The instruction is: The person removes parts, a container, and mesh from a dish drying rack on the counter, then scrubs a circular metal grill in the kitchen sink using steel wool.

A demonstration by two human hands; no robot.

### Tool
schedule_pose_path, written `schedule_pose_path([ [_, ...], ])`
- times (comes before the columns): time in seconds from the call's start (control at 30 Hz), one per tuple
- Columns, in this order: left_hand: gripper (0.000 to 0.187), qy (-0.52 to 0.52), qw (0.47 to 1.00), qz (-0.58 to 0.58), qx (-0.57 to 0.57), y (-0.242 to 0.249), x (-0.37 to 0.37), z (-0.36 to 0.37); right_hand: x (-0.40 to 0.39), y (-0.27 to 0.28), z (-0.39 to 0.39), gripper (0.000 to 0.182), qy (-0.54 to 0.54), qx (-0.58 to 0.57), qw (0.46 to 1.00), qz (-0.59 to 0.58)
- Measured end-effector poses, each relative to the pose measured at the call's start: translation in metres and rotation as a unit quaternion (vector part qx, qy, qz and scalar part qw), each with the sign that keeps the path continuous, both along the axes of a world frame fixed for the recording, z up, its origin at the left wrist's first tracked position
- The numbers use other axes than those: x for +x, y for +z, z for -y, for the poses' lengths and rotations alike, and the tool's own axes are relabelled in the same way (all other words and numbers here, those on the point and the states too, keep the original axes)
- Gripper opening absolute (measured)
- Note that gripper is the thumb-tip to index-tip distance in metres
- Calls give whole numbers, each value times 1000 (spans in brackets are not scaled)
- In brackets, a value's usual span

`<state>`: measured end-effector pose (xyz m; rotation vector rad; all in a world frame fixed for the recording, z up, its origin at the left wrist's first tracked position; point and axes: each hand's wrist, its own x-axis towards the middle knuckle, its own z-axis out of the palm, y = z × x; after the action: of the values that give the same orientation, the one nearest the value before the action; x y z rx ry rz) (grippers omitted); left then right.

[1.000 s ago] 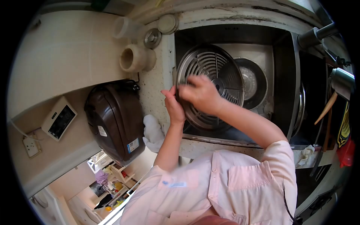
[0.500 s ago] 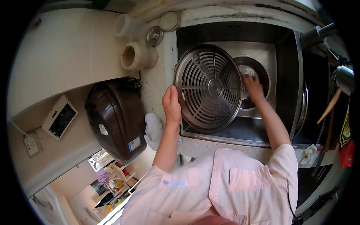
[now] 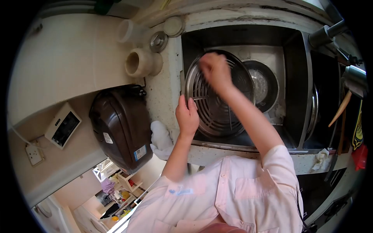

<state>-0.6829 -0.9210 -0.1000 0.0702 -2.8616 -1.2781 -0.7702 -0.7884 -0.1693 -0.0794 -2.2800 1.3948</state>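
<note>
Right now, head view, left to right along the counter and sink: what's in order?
White wall socket → white panel with dark screen → brown rice cooker → left hand → round slotted steel steamer tray → round steel pot in the sink → wooden spoon handle.

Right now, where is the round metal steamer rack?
In the head view the steamer rack stands tilted in the sink, at its left part. The left hand grips its left rim, and the right hand lies on its upper part.
</note>
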Motion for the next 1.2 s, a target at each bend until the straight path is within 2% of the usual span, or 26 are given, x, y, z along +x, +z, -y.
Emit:
schedule_pose_path([
  [0.03, 19, 2, 1000, 8, 1, 0, 1, 0, -11, -2, -12, 17, -46, 16, 997, 55],
  [0.07, 19, 1, 1000, 15, 2, -1, 0, 0, -13, -4, -14, 16, -31, 21, 995, 94],
  [0.13, 18, -2, 1000, -4, -10, -3, -2, 0, 12, 15, 5, 10, 28, 80, 996, 3],
  [0.2, 19, -4, 1000, 0, -22, -1, 0, 0, 37, 40, 16, 15, 107, 58, 992, -31],
  [0.27, 19, -4, 1000, 14, -9, -2, 4, 4, 13, 7, 5, 14, 23, 43, 997, 55],
  [0.3, 19, -5, 1000, 14, 0, -4, 2, 3, 1, 6, -4, 14, -55, 95, 989, 95],
  [0.4, 20, 5, 1000, -25, -5, -10, 5, 1, 18, 26, 9, 14, 44, 84, 994, 50],
  [0.43, 20, 2, 1000, -19, -6, -10, 4, 2, 28, 37, 14, 14, 86, 53, 995, -3],
  [0.53, 21, 4, 1000, -2, -5, -8, 7, 3, 4, -1, 0, 14, -24, 17, 995, 100],
  [0.57, 21, 9, 1000, -2, 2, -9, 8, 1, -5, -15, -5, 20, -62, 71, 985, 142],
  [0.67, 20, 28, 999, 5, 29, -12, 12, -2, 23, 25, 14, 25, 8, 118, 988, 95],
  [0.7, 20, 40, 998, 10, 40, -13, 18, -2, 33, 28, 16, 28, 26, 102, 993, 44],
  [0.8, 19, 94, 957, 62, 268, -15, 17, -2, 40, 4, -8, 29, 5, -19, 999, 46],
  [0.83, 21, 141, 905, 176, 360, -1, 11, -5, 44, 1, -14, 29, -4, -37, 996, 78],
  [0.93, 23, 150, 828, 337, 422, -4, -25, 13, 59, 0, -28, 29, 97, -36, 993, 60],
  [0.97, 24, 117, 839, 365, 387, -6, -41, 16, 63, -4, -32, 26, 139, -61, 985, 78],
  [1.03, 27, 52, 853, 414, 314, -9, -63, 19, 70, -18, -46, 25, 145, -148, 970, 125],
  [1.07, 25, 26, 873, 392, 289, -7, -63, 15, 73, -28, -55, 25, 148, -191, 959, 147],
  [1.13, 23, -25, 909, 345, 233, 2, -59, 8, 77, -61, -79, 29, -12, -106, 975, 196],
  [1.2, 19, -1, 932, 306, 194, 9, -48, 19, 77, -65, -107, 37, -88, 46, 929, 356],
])
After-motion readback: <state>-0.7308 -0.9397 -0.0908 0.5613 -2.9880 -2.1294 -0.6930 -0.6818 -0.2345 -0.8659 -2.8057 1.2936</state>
